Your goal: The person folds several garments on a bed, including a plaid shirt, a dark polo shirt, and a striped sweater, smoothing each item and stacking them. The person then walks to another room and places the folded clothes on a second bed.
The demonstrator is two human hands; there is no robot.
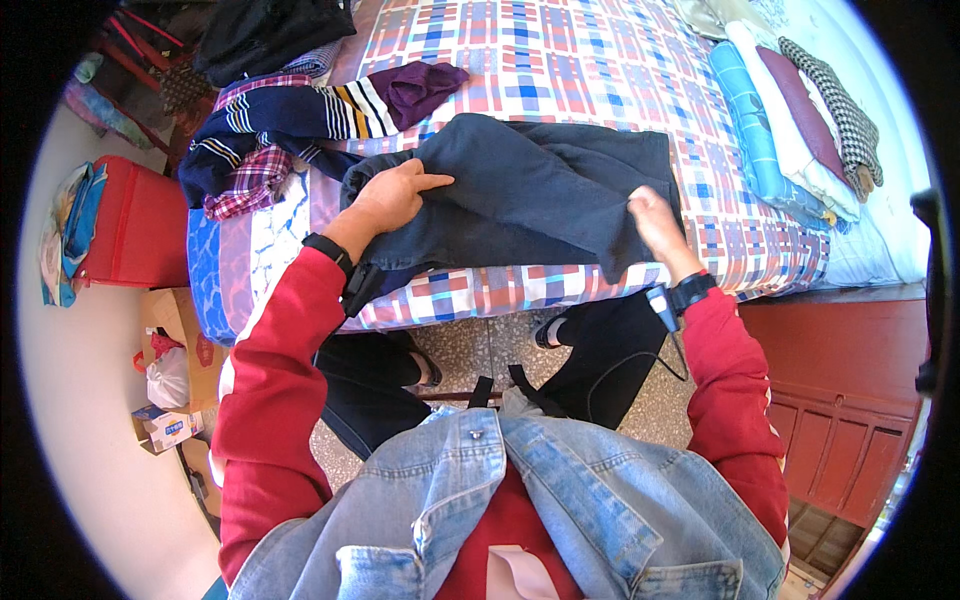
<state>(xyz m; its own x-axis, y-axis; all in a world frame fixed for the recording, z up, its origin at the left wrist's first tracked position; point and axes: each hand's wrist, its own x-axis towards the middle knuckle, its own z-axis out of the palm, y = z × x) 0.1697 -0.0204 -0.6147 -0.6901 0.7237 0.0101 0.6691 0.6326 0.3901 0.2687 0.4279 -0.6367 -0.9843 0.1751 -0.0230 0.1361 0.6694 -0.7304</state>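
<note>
A dark grey cloth garment, seemingly trousers (517, 202), lies across the near side of a bed with a checked sheet (525, 45). My left hand (397, 196) rests on its left end, index finger extended and the other fingers curled at the cloth. At the garment's right end, my right hand (654, 217) pinches the fabric between thumb and fingers, pulling up a fold. Left of the garment lies a navy striped knit garment (292, 112) with a purple end, over a plaid shirt (251, 184).
Folded bedding and clothes (787, 127) are stacked at the bed's far right. Black clothing (274, 34) lies at the upper left. A red case (139, 221) stands left of the bed, above cardboard boxes (180, 337). A red wooden cabinet (832, 360) is at right.
</note>
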